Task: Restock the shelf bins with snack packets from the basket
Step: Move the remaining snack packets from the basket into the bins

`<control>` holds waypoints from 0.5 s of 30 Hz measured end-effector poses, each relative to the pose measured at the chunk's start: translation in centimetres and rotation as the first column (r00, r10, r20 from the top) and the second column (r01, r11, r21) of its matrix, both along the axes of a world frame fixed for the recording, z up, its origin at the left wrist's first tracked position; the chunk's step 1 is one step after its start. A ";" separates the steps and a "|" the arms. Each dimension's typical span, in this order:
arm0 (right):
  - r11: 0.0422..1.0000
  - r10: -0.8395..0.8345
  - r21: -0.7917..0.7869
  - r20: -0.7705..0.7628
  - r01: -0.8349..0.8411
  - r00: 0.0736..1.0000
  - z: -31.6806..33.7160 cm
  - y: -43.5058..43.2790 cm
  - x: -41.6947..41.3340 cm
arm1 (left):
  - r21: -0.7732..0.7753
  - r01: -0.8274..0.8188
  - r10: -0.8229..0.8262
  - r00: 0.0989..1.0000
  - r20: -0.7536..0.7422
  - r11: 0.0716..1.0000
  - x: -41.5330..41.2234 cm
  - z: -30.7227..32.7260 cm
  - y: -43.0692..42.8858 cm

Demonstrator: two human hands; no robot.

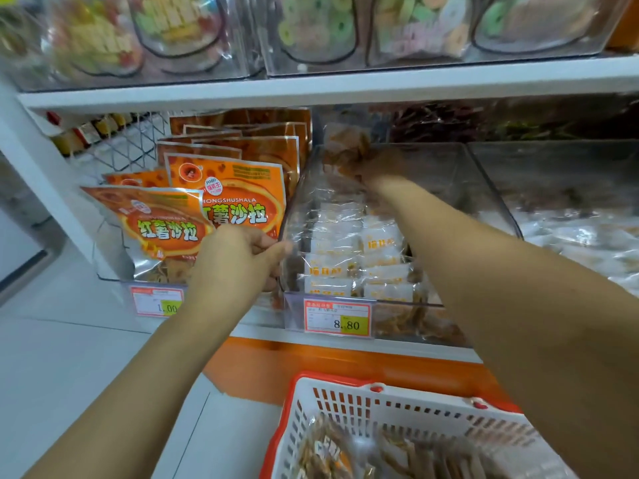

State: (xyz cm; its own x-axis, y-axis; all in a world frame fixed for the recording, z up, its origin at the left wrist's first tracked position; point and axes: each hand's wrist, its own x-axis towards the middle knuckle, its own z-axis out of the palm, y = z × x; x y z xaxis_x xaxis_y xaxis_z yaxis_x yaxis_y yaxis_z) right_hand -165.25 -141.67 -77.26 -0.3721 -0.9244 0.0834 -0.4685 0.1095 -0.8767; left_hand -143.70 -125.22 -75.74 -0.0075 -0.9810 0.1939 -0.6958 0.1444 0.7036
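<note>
A clear plastic shelf bin (491,188) on the middle shelf holds several small white-labelled snack packets (377,242). My right hand (377,167) reaches deep into the back of this bin and grips a brownish snack packet (345,143); motion blur hides the fingers. My left hand (242,254) grips the bin's left wall near its front corner. The white and red basket (345,406) sits below at the bottom, with several more brown snack packets (397,451) inside.
Orange pouches (228,198) fill the bin to the left. Another clear bin (570,219) stands to the right. Price tags (337,319) hang on the shelf edge. The upper shelf (311,84) carries bins of coloured candy. A wire rack (117,140) stands at far left.
</note>
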 end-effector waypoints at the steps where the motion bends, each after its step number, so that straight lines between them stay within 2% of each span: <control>1: 1.000 0.002 -0.012 0.040 -0.002 0.999 -0.3 -0.5 0.0 | 0.019 0.001 0.000 0.999 -0.039 1.000 0.0 0.0 -0.1; 4: 1.000 0.003 -0.029 0.126 0.001 0.992 -0.9 -1.5 -0.1 | 0.059 0.008 -0.001 0.993 -0.118 0.998 0.1 -0.2 -0.2; 11: 0.995 -0.096 -0.001 0.008 0.096 0.995 -0.3 -1.8 0.0 | 0.059 0.024 -0.014 0.988 -0.155 0.998 0.3 -0.3 -0.3; 15: 0.996 -0.073 0.037 -0.039 0.075 0.997 -0.2 -1.7 0.2 | 0.053 0.025 -0.018 0.992 -0.127 0.998 0.1 -0.3 -0.2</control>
State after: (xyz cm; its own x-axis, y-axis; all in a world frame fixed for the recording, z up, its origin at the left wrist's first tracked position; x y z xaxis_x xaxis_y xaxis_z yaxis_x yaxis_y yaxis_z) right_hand -165.02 -143.36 -77.43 -0.4371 -0.8972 0.0634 -0.4905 0.1788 -0.8529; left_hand -143.56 -125.40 -76.05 -0.0077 -0.9900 0.1406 -0.5982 0.1173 0.7927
